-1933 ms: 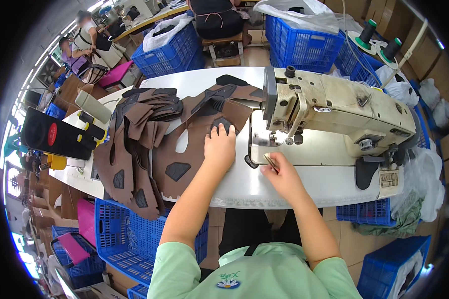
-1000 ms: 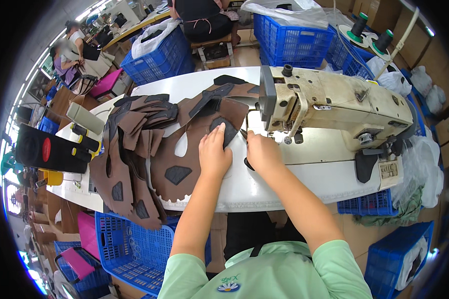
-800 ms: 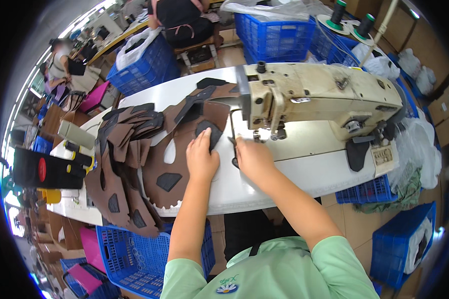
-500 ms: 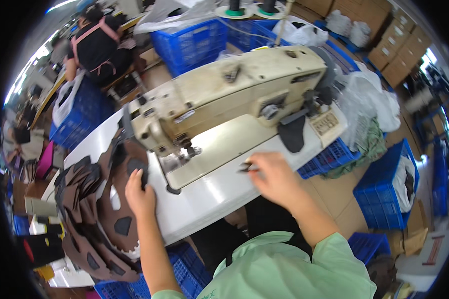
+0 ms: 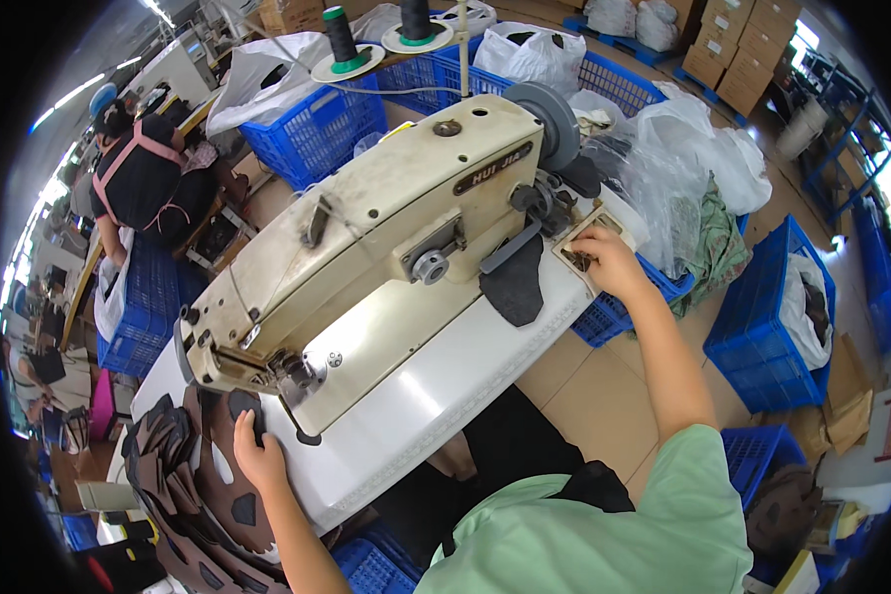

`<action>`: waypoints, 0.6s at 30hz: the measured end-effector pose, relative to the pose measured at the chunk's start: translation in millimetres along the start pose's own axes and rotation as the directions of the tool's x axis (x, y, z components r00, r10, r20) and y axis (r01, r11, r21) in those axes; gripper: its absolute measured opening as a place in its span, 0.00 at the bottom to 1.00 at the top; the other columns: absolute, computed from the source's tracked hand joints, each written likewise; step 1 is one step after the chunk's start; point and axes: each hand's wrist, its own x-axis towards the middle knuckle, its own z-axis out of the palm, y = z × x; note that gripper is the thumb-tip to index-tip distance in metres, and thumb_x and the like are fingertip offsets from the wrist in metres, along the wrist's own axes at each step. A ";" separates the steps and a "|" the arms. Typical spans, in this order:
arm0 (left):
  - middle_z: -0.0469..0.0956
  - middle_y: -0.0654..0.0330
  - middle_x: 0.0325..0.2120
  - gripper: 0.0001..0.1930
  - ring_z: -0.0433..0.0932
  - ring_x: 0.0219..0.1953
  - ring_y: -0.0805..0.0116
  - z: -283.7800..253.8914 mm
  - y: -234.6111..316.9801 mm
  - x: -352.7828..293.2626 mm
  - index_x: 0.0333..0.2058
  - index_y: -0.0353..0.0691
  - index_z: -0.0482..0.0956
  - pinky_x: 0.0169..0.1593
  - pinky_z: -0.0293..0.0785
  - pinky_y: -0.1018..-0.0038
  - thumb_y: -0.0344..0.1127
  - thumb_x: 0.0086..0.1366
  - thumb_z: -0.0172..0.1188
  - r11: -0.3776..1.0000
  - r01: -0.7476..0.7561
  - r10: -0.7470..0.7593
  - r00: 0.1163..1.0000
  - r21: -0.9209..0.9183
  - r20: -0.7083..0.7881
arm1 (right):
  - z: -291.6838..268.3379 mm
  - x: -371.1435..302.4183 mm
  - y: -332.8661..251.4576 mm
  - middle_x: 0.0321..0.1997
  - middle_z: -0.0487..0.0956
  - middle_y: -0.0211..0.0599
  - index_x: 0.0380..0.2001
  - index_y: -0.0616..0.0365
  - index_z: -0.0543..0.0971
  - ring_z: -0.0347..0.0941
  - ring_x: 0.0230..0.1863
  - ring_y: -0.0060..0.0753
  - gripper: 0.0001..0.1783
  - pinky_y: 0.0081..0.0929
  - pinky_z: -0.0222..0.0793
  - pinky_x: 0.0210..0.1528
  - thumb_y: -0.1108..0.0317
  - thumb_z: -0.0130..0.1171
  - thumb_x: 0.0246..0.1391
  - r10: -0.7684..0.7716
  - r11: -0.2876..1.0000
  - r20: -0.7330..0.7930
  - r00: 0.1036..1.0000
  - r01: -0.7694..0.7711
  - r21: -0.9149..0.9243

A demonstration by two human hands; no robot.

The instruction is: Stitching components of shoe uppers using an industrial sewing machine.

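My left hand [image 5: 257,453] rests on brown fabric pieces [image 5: 193,505] with black patches, fingers stretched out, beside the needle end of a cream sewing machine [image 5: 366,218]. The brown pieces lie in a loose, overlapping pile at the table's left end. At the table's right end, the fingers of my right hand [image 5: 604,259] curl down into a small shallow tray [image 5: 604,220]. They close on small dark thread snips [image 5: 580,261], mostly hidden under the fingers. Between tray and machine, a black fabric piece [image 5: 515,292] hangs over the machine bed.
Two dark thread cones [image 5: 341,42] stand behind the machine. Blue crates [image 5: 312,134] with white bags line the far side, and another blue crate [image 5: 762,317] stands on the floor at right. A co-worker [image 5: 144,178] sits at far left. Clear plastic bags [image 5: 663,178] lie beyond the tray.
My right hand has moved from above the table's front edge rightward to the tray, with the snips. My left hand stays on the brown pieces. The view has shifted.
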 end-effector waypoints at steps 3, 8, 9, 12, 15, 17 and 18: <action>0.77 0.48 0.54 0.26 0.74 0.58 0.51 3.4 -5.6 0.0 0.51 0.34 0.78 0.64 0.65 0.63 0.19 0.51 0.51 1.000 -0.018 0.018 1.000 0.001 -0.008 | -12.5 14.9 7.7 0.46 0.81 0.40 0.39 0.55 0.86 0.74 0.52 0.45 0.22 0.37 0.70 0.55 0.85 0.52 0.43 -0.051 0.997 0.048 0.998 0.054 -0.054; 0.77 0.45 0.52 0.25 0.75 0.57 0.47 10.3 0.9 4.6 0.49 0.32 0.78 0.62 0.67 0.60 0.20 0.49 0.52 0.999 -0.025 0.025 0.999 -0.020 -0.032 | -32.2 55.3 32.6 0.38 0.84 0.42 0.37 0.53 0.87 0.81 0.38 0.44 0.14 0.36 0.75 0.45 0.74 0.57 0.48 0.190 0.979 0.350 0.917 -0.202 -0.002; 0.77 0.45 0.52 0.25 0.75 0.57 0.47 9.9 0.7 7.3 0.49 0.32 0.78 0.62 0.67 0.60 0.20 0.49 0.52 1.000 -0.020 0.019 0.999 -0.014 -0.039 | -35.5 69.4 34.0 0.38 0.84 0.42 0.36 0.52 0.87 0.81 0.37 0.46 0.13 0.37 0.75 0.44 0.72 0.58 0.48 0.288 0.947 0.391 0.874 -0.321 0.020; 0.78 0.45 0.51 0.24 0.76 0.55 0.47 0.2 -0.2 6.2 0.47 0.33 0.79 0.61 0.68 0.60 0.19 0.48 0.51 0.999 -0.025 0.023 0.998 -0.033 -0.059 | -29.3 108.1 52.6 0.38 0.84 0.44 0.37 0.53 0.86 0.80 0.39 0.47 0.12 0.39 0.75 0.46 0.68 0.61 0.48 0.283 0.959 -0.124 0.951 -0.284 0.017; 0.79 0.46 0.49 0.24 0.77 0.53 0.46 -12.5 8.8 4.8 0.46 0.34 0.79 0.60 0.69 0.60 0.19 0.46 0.51 0.999 -0.003 0.000 0.998 -0.037 -0.066 | -7.5 144.8 60.6 0.52 0.80 0.49 0.47 0.51 0.82 0.76 0.52 0.50 0.21 0.42 0.70 0.56 0.61 0.67 0.47 0.020 0.988 -0.237 0.971 -0.055 -0.142; 0.80 0.46 0.48 0.24 0.77 0.53 0.46 -4.6 9.4 5.4 0.44 0.35 0.80 0.59 0.71 0.59 0.19 0.45 0.51 1.000 0.000 0.000 0.996 0.001 -0.086 | -0.2 157.5 75.6 0.64 0.71 0.56 0.59 0.53 0.75 0.67 0.64 0.56 0.41 0.44 0.60 0.67 0.50 0.73 0.40 0.073 0.946 -0.120 0.990 -0.107 -0.306; 0.80 0.46 0.48 0.23 0.77 0.53 0.45 5.0 26.9 19.0 0.44 0.36 0.80 0.58 0.71 0.58 0.20 0.45 0.52 0.999 -0.035 0.032 0.998 -0.041 -0.060 | -14.4 159.4 121.9 0.64 0.70 0.59 0.60 0.59 0.74 0.63 0.67 0.59 0.45 0.45 0.56 0.70 0.47 0.73 0.39 0.052 0.916 -0.054 0.997 -0.069 -0.396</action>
